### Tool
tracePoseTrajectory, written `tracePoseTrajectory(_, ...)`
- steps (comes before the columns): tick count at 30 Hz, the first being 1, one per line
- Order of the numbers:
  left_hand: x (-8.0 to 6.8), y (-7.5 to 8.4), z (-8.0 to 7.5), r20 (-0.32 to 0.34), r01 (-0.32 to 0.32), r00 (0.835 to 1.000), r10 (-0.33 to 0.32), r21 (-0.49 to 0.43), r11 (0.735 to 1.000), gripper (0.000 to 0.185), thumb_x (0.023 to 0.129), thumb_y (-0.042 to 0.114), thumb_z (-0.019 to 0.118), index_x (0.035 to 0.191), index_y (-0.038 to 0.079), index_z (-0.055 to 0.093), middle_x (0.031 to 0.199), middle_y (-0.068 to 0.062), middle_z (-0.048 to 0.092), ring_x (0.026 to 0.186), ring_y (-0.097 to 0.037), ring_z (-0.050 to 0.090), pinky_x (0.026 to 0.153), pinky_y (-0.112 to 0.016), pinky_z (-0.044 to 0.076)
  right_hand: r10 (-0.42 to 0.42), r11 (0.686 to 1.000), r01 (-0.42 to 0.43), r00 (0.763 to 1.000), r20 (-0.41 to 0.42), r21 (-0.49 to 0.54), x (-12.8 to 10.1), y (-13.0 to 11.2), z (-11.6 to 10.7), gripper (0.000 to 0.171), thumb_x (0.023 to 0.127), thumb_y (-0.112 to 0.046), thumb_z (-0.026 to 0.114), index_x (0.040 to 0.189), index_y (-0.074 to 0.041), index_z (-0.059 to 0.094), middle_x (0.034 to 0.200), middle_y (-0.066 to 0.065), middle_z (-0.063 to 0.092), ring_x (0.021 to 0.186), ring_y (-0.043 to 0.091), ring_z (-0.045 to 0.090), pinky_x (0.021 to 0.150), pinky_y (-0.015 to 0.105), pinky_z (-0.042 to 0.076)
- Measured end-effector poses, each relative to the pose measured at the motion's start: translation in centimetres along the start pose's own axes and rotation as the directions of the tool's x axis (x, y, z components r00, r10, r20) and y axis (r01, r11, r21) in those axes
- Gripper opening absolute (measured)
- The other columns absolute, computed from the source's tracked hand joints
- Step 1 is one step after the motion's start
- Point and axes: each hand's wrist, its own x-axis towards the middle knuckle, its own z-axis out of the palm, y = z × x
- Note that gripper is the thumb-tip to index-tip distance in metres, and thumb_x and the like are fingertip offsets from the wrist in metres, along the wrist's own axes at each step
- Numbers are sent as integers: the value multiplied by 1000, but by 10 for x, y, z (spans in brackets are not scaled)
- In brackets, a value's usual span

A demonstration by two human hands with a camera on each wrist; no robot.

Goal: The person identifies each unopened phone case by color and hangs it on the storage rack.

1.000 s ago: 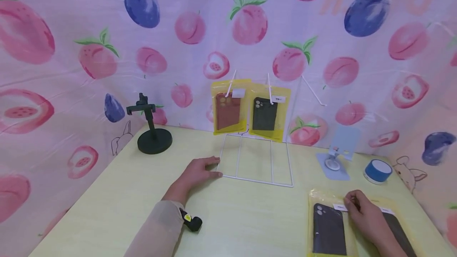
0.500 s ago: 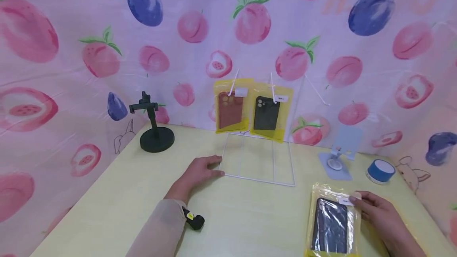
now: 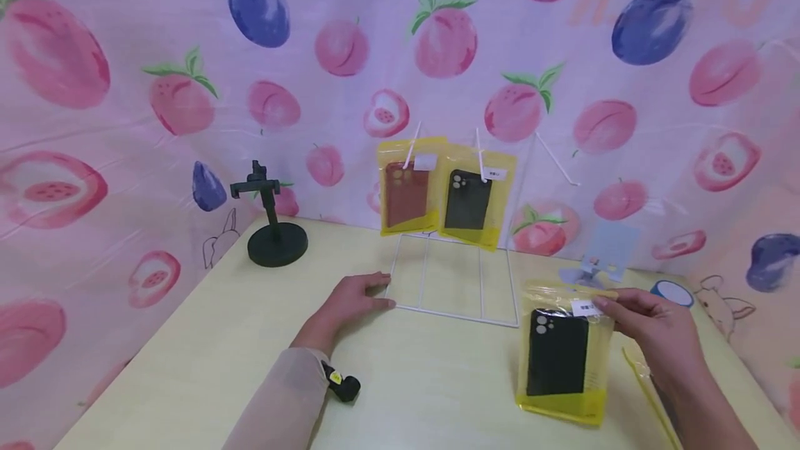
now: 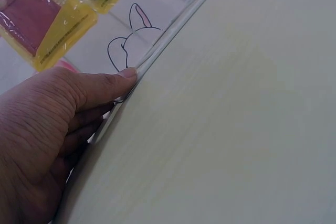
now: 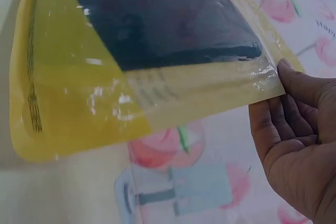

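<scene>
My right hand [image 3: 662,332] pinches the top right corner of a clear-and-yellow zip pouch [image 3: 596,367] with a black phone case [image 3: 558,353] inside. The pouch hangs nearly upright above the table, also filling much of the right wrist view [image 5: 94,98]. My left hand [image 3: 350,301] rests at the left front corner of a white wire display rack [image 3: 453,314], thumb and index finger apart and touching its wire. On the rack's hooks hang two similar pouches, one with a brown-red case [image 3: 406,193], the other with a black case [image 3: 467,201].
The rack's right hook [image 3: 558,160] carries nothing. Another pouch [image 3: 650,394] lies under my right forearm, mostly hidden. Behind the held pouch stand a pale blue stand [image 3: 611,248] and a blue-and-white round object [image 3: 673,293]. A black phone holder [image 3: 275,242] stands at back left.
My right hand has picked up a pouch from the table, raised it and tilted it upright, slightly leftward. My left hand stays at the rack's corner.
</scene>
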Motion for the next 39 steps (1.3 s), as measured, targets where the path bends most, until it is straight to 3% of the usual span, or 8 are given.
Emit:
tracePoseTrajectory(6,1,0,2,2,-3,1000,3,11,1000,61,86,40,78,141,20,61,150,-2,52,143,-27,41,119,-50,28,-137,990,138,990,43,-25,6,-31,17,36,90,-33,78,109,-2,75,91,-11,75,87,5,67,74,20,58)
tracePoseTrajectory(11,2,0,1,-11,-19,1000,18,-5,1000,60,86,37,79,140,19,62,149,-3,52,143,-28,42,118,-50,29,-178,976,179,984,18,-121,13,-56,31,49,91,-45,73,117,-4,72,97,-10,74,91,10,65,76,17,55)
tracePoseTrajectory(15,2,1,2,-8,-17,1000,17,-9,1000,60,86,38,79,140,19,62,150,-3,52,143,-28,41,119,-49,28,-204,972,204,979,9,-118,16,-71,42,51,92,-47,70,121,-5,70,99,-9,74,92,12,66,78,17,55)
tracePoseTrajectory(21,1,2,2,-6,-14,1000,14,-7,1000,60,86,39,78,140,19,62,149,-3,52,143,-28,41,118,-51,29,-245,969,245,969,12,23,20,-90,58,45,94,-38,71,121,-3,70,97,-11,73,88,9,67,79,16,56)
tracePoseTrajectory(26,-1,1,1,-15,9,1000,-9,6,1000,59,86,38,78,140,21,62,150,-1,52,143,-27,41,119,-50,29,-293,944,288,956,8,163,26,-107,75,37,93,-31,74,116,-3,72,96,-6,75,85,11,69,79,18,57)
tracePoseTrajectory(32,-1,0,0,-18,-3,1000,3,1,1000,59,87,38,78,141,20,62,150,-2,52,143,-27,41,119,-50,28,-317,918,309,948,-9,249,36,-122,92,39,91,-31,76,118,-3,72,104,-1,75,88,17,69,81,21,58)
tracePoseTrajectory(35,0,2,1,-16,0,1000,0,4,1000,59,87,39,78,141,21,61,150,-2,52,143,-27,41,119,-50,28,-328,887,314,944,-15,339,41,-126,98,36,90,-26,77,116,-1,72,103,2,75,87,18,70,82,23,58)
tracePoseTrajectory(39,0,3,2,-5,32,999,-31,12,999,60,87,40,78,141,23,61,151,0,51,144,-27,40,119,-51,28,-335,823,306,942,-26,479,44,-128,103,30,89,-16,78,112,2,72,98,5,75,82,18,71,81,26,59)
